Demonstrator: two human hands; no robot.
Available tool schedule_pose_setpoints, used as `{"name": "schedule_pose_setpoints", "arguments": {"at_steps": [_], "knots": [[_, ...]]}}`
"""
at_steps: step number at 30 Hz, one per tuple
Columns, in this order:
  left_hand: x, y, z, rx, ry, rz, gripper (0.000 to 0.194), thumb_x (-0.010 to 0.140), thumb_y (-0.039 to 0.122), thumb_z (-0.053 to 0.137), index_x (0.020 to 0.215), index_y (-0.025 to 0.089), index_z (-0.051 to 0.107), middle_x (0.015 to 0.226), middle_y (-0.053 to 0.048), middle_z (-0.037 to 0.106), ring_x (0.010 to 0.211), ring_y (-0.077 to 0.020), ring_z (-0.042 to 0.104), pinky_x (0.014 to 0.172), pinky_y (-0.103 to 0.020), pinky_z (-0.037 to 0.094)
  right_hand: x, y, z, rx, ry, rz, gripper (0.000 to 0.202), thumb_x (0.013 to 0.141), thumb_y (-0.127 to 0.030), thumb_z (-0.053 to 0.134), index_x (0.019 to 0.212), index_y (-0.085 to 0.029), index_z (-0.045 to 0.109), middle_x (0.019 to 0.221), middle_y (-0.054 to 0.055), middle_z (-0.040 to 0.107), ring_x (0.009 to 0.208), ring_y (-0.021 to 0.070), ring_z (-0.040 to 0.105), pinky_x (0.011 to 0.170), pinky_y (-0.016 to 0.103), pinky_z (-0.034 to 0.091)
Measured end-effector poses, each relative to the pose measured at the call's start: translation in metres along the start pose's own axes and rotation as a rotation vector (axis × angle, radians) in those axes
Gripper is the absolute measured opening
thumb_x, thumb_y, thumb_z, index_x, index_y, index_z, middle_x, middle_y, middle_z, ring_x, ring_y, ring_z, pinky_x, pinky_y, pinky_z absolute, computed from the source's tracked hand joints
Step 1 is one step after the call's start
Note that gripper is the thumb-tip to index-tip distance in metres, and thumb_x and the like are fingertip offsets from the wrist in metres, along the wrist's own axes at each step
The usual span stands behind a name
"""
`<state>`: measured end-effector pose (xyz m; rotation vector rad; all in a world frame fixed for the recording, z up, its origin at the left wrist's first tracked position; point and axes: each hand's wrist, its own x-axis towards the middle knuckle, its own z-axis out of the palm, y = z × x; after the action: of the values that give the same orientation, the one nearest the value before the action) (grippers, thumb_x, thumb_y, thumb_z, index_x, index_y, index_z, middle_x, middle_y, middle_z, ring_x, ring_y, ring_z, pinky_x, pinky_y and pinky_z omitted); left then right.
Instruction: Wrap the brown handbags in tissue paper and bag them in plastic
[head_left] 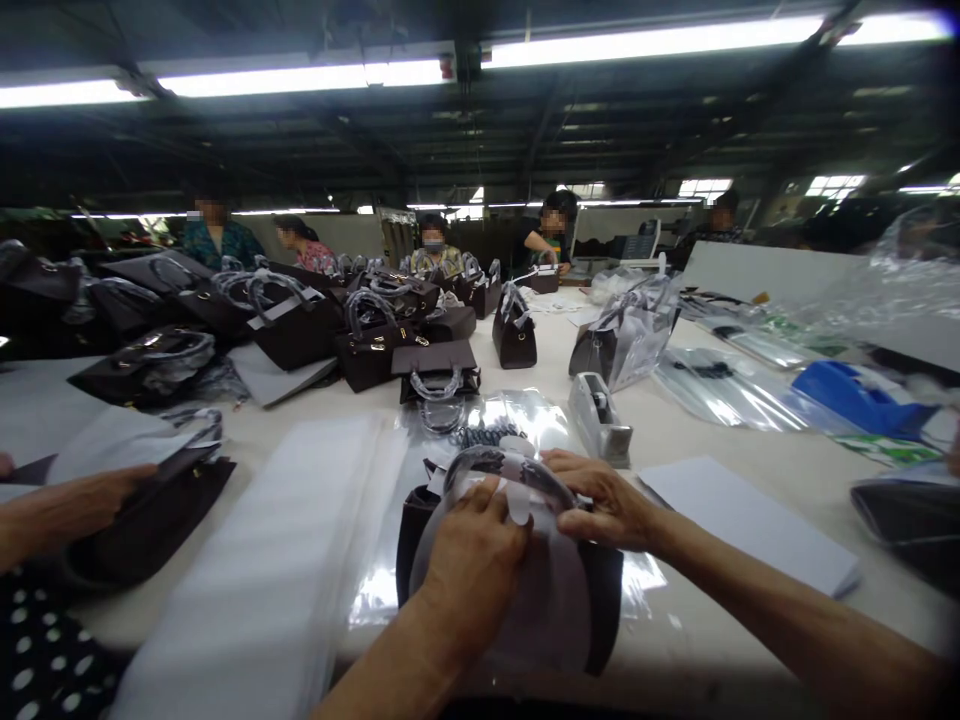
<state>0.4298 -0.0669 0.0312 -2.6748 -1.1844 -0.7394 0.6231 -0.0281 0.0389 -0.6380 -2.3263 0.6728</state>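
A dark handbag [604, 600] stands upright in front of me, with a translucent white sheet [551, 610] over its near face. Its arched handle [484, 460] is wrapped in clear plastic. My left hand [480, 540] lies against the sheet below the handle, its fingers bent and their tips partly hidden. On the right side of the handle, my right hand [600, 500] is closed with thumb and fingers around it. A small pale tag [517, 502] hangs between the hands.
White sheets [255, 560] are stacked at left, beside a co-worker's hand [97, 505] on another bag. Many dark bags [292, 325] crowd the back left. A tape dispenser [600, 415], white paper [750, 520], clear plastic [720, 390] and a blue dispenser [855, 395] lie at right.
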Motion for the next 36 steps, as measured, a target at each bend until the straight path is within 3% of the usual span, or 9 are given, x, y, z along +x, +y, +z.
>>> {"name": "schedule_pose_setpoints", "arguments": {"at_steps": [8,15,17,22,27,29,31,34,36], "knots": [[-0.006,-0.002,0.004,-0.062,0.216,0.074,0.017,0.08,0.008,0.048,0.092,0.013,0.06,0.092,-0.011,0.063,0.086,-0.0202,0.061,0.078,-0.038,0.054,0.005,-0.006,-0.015,0.179,-0.112,0.164,0.03,0.08,-0.044,0.057,0.076,-0.015,0.059,0.079,0.002,0.051,0.078,0.0156,0.049,0.071,0.027,0.039],[-0.016,-0.005,0.013,0.054,0.268,0.074,0.018,0.083,0.01,0.048,0.097,0.009,0.059,0.105,-0.017,0.06,0.103,-0.0243,0.057,0.085,-0.038,0.052,0.017,-0.009,-0.024,0.202,-0.303,0.139,0.032,0.082,-0.045,0.054,0.07,-0.015,0.057,0.082,0.001,0.048,0.077,0.0133,0.048,0.071,0.026,0.038],[-0.02,-0.003,0.019,0.106,0.33,0.078,0.019,0.083,0.01,0.049,0.099,0.01,0.059,0.109,-0.018,0.059,0.109,-0.0261,0.053,0.086,-0.039,0.051,0.014,-0.011,-0.02,0.152,-0.259,0.153,0.032,0.081,-0.044,0.056,0.07,-0.014,0.057,0.081,0.001,0.049,0.077,0.0133,0.049,0.07,0.025,0.038],[-0.031,0.008,0.046,0.154,0.502,0.227,0.03,0.084,0.007,0.039,0.109,0.007,0.057,0.117,-0.016,0.057,0.12,-0.0266,0.045,0.104,-0.044,0.034,0.003,-0.015,-0.017,0.013,0.07,0.218,0.038,0.082,-0.051,0.05,0.087,-0.015,0.058,0.087,0.004,0.056,0.081,0.016,0.053,0.073,0.029,0.042],[-0.032,0.014,0.069,0.141,0.505,0.179,0.032,0.086,0.013,0.037,0.111,0.01,0.057,0.116,-0.013,0.059,0.12,-0.0238,0.045,0.107,-0.039,0.026,0.059,-0.061,-0.034,-0.409,0.253,-0.003,0.059,0.078,-0.049,0.058,0.124,-0.014,0.044,0.124,0.013,0.046,0.113,0.0219,0.044,0.095,0.038,0.036],[-0.028,0.017,0.069,0.126,0.553,0.096,0.033,0.087,0.015,0.035,0.111,0.012,0.057,0.116,-0.013,0.059,0.119,-0.023,0.047,0.106,-0.039,0.029,0.098,-0.085,-0.03,-0.662,0.092,-0.154,0.056,0.078,-0.044,0.061,0.122,-0.014,0.048,0.131,0.014,0.041,0.121,0.0272,0.036,0.101,0.049,0.026],[-0.024,0.019,0.066,0.161,0.504,0.074,0.033,0.087,0.017,0.036,0.113,0.013,0.056,0.116,-0.012,0.059,0.118,-0.0221,0.048,0.105,-0.038,0.031,0.131,-0.1,-0.015,-0.797,-0.245,-0.183,0.044,0.073,-0.039,0.067,0.109,-0.015,0.058,0.121,0.013,0.051,0.114,0.0305,0.043,0.099,0.058,0.023],[-0.037,0.022,0.069,0.178,0.505,0.066,0.034,0.088,0.024,0.038,0.117,0.014,0.053,0.115,-0.012,0.06,0.116,-0.0228,0.05,0.103,-0.04,0.035,0.162,-0.101,0.016,-0.808,-0.834,0.098,0.022,0.065,-0.033,0.075,0.069,-0.014,0.065,0.081,0.005,0.065,0.082,0.025,0.06,0.085,0.051,0.043],[-0.064,0.024,0.078,0.089,0.584,0.043,0.034,0.087,0.024,0.043,0.119,0.019,0.052,0.11,-0.009,0.063,0.113,-0.0228,0.053,0.099,-0.041,0.04,0.169,-0.092,0.032,-0.8,-1.013,0.273,0.033,0.063,-0.037,0.074,0.046,-0.016,0.057,0.056,0.001,0.061,0.064,0.0226,0.061,0.068,0.045,0.051]]}}
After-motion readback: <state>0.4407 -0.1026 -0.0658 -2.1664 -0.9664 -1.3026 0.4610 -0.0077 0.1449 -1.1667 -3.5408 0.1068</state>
